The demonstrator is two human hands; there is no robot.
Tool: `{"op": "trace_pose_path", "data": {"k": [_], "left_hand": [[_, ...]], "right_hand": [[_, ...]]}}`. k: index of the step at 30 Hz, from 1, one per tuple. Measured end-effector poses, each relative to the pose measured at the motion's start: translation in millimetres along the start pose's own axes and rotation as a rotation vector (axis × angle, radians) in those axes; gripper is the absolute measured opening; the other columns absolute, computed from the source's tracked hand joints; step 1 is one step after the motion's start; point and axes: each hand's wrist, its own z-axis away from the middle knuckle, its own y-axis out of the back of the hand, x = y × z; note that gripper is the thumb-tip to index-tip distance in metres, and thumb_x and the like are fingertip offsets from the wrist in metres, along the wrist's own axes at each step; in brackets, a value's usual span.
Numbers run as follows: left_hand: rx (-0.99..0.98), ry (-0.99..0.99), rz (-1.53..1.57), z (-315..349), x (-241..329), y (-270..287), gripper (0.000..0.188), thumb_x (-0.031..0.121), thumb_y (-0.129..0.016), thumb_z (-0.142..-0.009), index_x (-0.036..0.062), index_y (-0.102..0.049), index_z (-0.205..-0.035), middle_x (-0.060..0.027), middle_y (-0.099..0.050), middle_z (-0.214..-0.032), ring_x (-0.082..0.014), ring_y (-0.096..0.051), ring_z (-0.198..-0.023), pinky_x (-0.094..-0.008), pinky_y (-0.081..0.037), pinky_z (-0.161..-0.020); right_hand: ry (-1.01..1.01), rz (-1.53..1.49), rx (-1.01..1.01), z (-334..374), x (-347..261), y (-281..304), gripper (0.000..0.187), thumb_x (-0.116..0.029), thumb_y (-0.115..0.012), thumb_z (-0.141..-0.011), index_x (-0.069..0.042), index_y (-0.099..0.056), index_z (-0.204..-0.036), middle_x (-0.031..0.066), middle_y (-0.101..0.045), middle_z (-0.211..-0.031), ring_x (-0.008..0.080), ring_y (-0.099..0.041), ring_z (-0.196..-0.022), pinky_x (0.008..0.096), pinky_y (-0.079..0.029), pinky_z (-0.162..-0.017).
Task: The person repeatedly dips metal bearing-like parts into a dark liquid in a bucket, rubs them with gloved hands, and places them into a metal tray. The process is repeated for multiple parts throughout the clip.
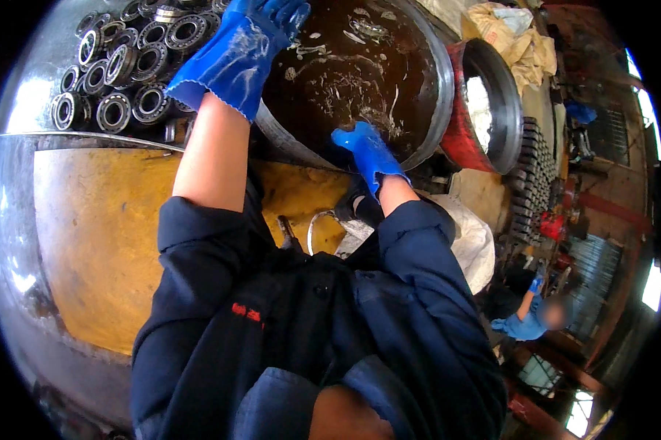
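A large round metal tub (442, 117) of dark brown liquid, with foam streaks on its surface, stands in front of me. My left hand (251, 40), in a long blue rubber glove, is over the tub's left rim. Its fingers look stretched out and apart, with nothing visible in them, though the top edge cuts off part of the hand. Low in the tub, by the near rim, is my right hand (363, 147) in a matching glove. The dark liquid hides most of its fingers, so whatever they may hold cannot be seen. Several ring-shaped roller bearings (151, 62) lie heaped left of the tub.
A red drum (458, 110) stands right of the tub, with stacked dark metal parts (530, 176) beyond it. A yellow worn sheet (99, 242) covers the near left. A white sack (473, 242) lies by my right arm. Another person (524, 315) in blue works far right.
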Motion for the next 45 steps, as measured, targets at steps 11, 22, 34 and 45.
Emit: {"op": "trace_pose_path", "data": {"k": [11, 22, 34, 45], "left_hand": [[-0.118, 0.015, -0.004, -13, -7, 9, 0.031, 0.032, -0.054, -0.105, 0.0095, -0.066, -0.122, -0.0073, -0.074, -0.119, -0.0300, -0.068, -0.114, -0.0443, -0.056, -0.096], [-0.096, 0.082, 0.075, 7, -2, 2, 0.034, 0.031, -0.048, -0.107, 0.0087, -0.063, -0.128, -0.0116, -0.069, -0.133, -0.0316, -0.065, -0.122, -0.0478, -0.054, -0.100], [0.039, 0.055, -0.064, -3, -12, -10, 0.033, 0.032, -0.052, -0.105, 0.0125, -0.061, -0.129, -0.0096, -0.072, -0.128, -0.0307, -0.070, -0.112, -0.0481, -0.058, -0.092], [-0.253, -0.082, -0.101, -16, -23, 19, 0.033, 0.031, -0.046, -0.108, 0.0132, -0.061, -0.132, -0.0108, -0.064, -0.143, -0.0315, -0.060, -0.129, -0.0479, -0.052, -0.100]], "right_hand": [[0.029, -0.087, -0.052, -15, 23, -1, 0.079, -0.055, -0.078, -0.078, 0.001, -0.065, -0.132, 0.0246, -0.067, -0.132, 0.0367, -0.064, -0.125, 0.0450, -0.048, -0.105], [0.100, -0.185, -0.124, -18, 17, -3, 0.075, -0.048, -0.079, -0.079, 0.001, -0.063, -0.133, 0.0261, -0.066, -0.132, 0.0387, -0.063, -0.125, 0.0469, -0.047, -0.106], [0.036, -0.519, -0.160, -39, 39, -22, 0.060, -0.031, -0.088, -0.074, -0.001, -0.070, -0.122, 0.0170, -0.075, -0.115, 0.0299, -0.070, -0.106, 0.0423, -0.053, -0.096], [0.084, -0.015, -0.141, -20, 45, -16, 0.060, -0.033, -0.081, -0.080, 0.003, -0.067, -0.126, 0.0215, -0.073, -0.116, 0.0310, -0.071, -0.106, 0.0408, -0.054, -0.093]]}}
